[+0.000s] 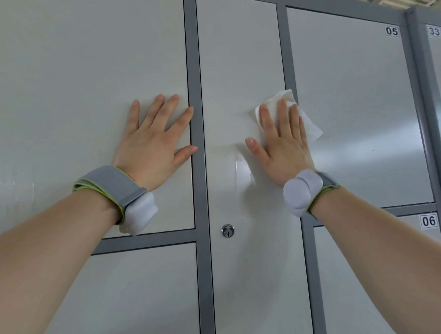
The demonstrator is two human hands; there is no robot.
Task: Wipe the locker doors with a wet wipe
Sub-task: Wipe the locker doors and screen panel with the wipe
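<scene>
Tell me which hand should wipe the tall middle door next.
Right. The right hand presses the wet wipe against the middle door; the left hand rests bare on the neighbouring door.

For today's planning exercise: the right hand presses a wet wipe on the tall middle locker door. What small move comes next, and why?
Probably slide the right hand and wipe leftward across the middle door: the wipe sits at its right edge, while the left hand braces on the neighbouring door.

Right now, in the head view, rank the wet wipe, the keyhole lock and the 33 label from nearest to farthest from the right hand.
1. wet wipe, pressed under the right hand.
2. keyhole lock, lower left.
3. 33 label, far upper right.
</scene>
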